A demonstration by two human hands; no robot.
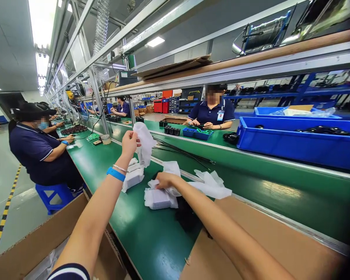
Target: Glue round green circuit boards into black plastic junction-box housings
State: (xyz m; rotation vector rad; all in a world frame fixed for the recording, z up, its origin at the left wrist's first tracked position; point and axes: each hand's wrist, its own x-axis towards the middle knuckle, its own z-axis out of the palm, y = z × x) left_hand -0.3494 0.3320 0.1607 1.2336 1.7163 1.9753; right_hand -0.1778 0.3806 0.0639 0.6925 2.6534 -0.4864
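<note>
My left hand (129,142) is raised above the green bench (146,237), fingers pinched on the edge of a white foam bag (145,142) that hangs open from it. A blue band and a thin bracelet circle that wrist. My right hand (164,180) rests low on the bench, fingers curled over a wrapped white packet (158,198); what it grips is partly hidden. Another wrapped packet (132,177) lies below the raised bag. Loose white foam sheets (211,186) lie to the right of my right hand.
An open cardboard box (32,245) stands at the lower left and a cardboard sheet (268,241) at the lower right. Blue bins (294,147) line the far side. A seated person (37,149) works at the left; another person (212,112) sits across. Black cables (183,152) cross the bench.
</note>
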